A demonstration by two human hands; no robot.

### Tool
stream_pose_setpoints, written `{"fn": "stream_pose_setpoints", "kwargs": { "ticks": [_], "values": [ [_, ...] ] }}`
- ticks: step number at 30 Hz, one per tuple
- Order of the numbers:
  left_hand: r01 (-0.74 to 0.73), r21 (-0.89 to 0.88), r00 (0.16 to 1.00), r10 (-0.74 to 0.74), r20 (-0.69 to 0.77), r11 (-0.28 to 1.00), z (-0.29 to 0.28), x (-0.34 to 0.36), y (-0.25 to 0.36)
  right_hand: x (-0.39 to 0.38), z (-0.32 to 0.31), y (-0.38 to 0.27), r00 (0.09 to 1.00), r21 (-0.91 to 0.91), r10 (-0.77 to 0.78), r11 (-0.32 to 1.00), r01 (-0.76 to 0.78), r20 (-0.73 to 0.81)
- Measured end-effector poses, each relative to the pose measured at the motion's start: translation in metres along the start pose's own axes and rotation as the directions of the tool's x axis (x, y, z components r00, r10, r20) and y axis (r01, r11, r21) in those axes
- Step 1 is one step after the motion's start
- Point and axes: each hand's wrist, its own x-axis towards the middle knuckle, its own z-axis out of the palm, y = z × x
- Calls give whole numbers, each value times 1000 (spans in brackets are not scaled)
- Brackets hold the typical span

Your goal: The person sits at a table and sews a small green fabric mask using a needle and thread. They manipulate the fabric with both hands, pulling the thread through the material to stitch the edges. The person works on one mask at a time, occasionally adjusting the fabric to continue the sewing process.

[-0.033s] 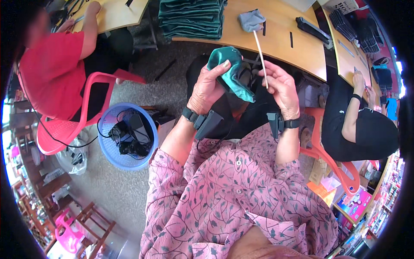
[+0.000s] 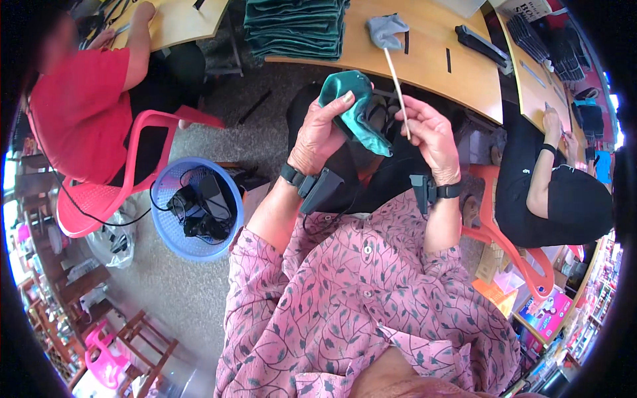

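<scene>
My left hand [image 2: 320, 127] is closed on a dark green, shiny velvet-like cloth piece [image 2: 357, 109], thumb on top. The piece curves, and its narrow lower end points toward my right hand. Between thumb and fingers, my right hand [image 2: 430, 136] pinches a thin pale wooden stick [image 2: 397, 85] near its lower end. At the stick's far end is a small grey cloth piece [image 2: 387, 32] over the tabletop. Whether it is fixed to the stick or rests on the table, I cannot tell. The stick stays apart from the green cloth.
A tall stack of folded green cloth pieces [image 2: 295, 30] lies on the wooden table [image 2: 431, 69]. A black stapler-like tool [image 2: 481, 45] lies to its right. Left of me stands a blue basket [image 2: 159, 222] holding black devices. People sit on either side, one on a red chair [image 2: 136, 156].
The stick and the grey cloth piece have shifted very slightly left. My left hand and the green cloth have hardly moved.
</scene>
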Motion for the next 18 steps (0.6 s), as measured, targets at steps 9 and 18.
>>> {"fn": "stream_pose_setpoints", "kwargs": {
  "ticks": [9, 18],
  "values": [
    [44, -27, 999, -43, 29, 999, -9, -1, -8, -18, 35, 3, 975, -293, 113, 955, -53, 189],
    [9, 49, 999, -7, -34, 999, 6, -7, -8, -23, 56, 8, 987, -242, 104, 968, -71, 126]
  ]
}}
